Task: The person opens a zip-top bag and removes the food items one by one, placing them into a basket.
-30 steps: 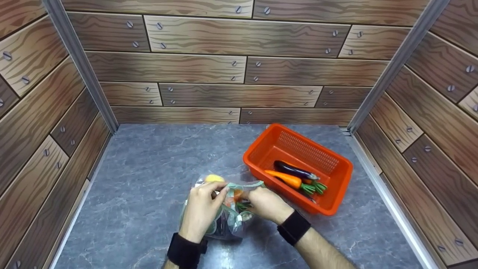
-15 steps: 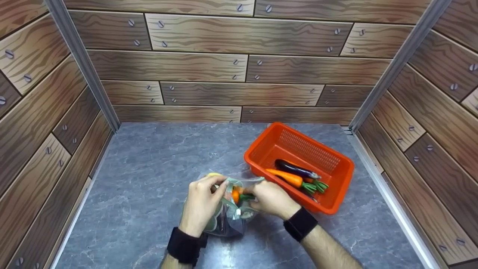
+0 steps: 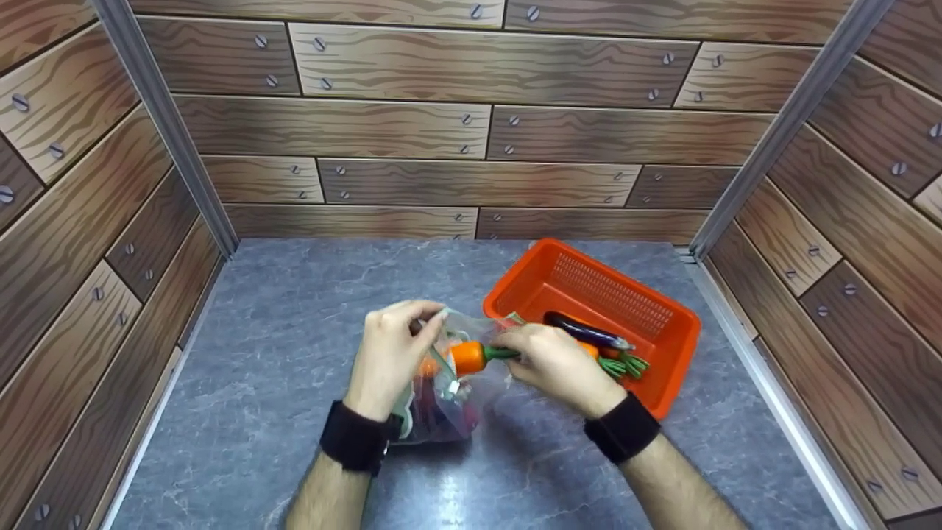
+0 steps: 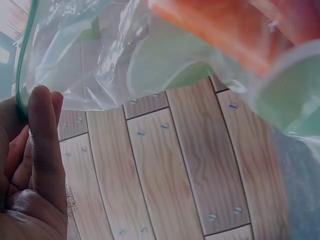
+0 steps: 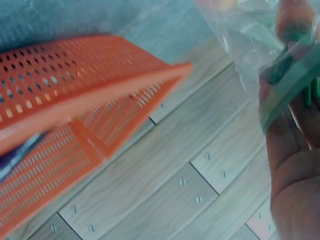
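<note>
Left hand (image 3: 388, 352) pinches the bag (image 3: 441, 397) rim; right hand (image 3: 553, 362) grips the carrot (image 3: 466, 356) top — the bag could slip, spilling its contents.

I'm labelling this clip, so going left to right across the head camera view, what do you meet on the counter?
Left hand → plastic bag → carrot → right hand → orange basket.
</note>
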A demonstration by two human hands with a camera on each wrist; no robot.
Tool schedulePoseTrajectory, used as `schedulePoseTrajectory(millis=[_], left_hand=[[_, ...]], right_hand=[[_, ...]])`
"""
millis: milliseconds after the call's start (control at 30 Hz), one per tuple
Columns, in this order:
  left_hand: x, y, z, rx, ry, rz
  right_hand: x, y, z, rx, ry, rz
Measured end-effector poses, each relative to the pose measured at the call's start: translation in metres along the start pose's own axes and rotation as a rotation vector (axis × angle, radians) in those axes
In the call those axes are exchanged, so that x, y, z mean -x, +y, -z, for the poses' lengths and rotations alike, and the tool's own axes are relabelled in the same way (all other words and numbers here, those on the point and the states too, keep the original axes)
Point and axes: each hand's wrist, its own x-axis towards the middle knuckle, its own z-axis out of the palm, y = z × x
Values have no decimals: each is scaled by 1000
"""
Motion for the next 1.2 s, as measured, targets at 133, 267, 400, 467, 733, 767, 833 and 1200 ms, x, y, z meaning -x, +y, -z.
schedulePoseTrajectory(millis=[133, 267, 400, 467, 733, 767, 833, 1200], left_hand=[[-15, 6, 10, 1, 7, -1], [-26, 8, 19, -1, 34, 4], [-29, 8, 26, -14, 64, 6], [-30, 7, 29, -16, 74, 3], [-29, 6, 33, -9, 81, 8], [-29, 5, 33, -7, 82, 9], [-29, 5, 33, -5, 84, 7], [-28, 5, 32, -9, 101, -18]], right_hand=[[0, 3, 17, 12, 59, 0], [3, 6, 33, -28, 91, -38], [6, 10, 46, -46, 126, -72], [9, 13, 51, -43, 141, -81], [16, 26, 62, -65, 166, -115], [18, 28, 63, -72, 168, -118], [21, 33, 66, -84, 183, -127], [39, 61, 82, -62, 266, -231]])
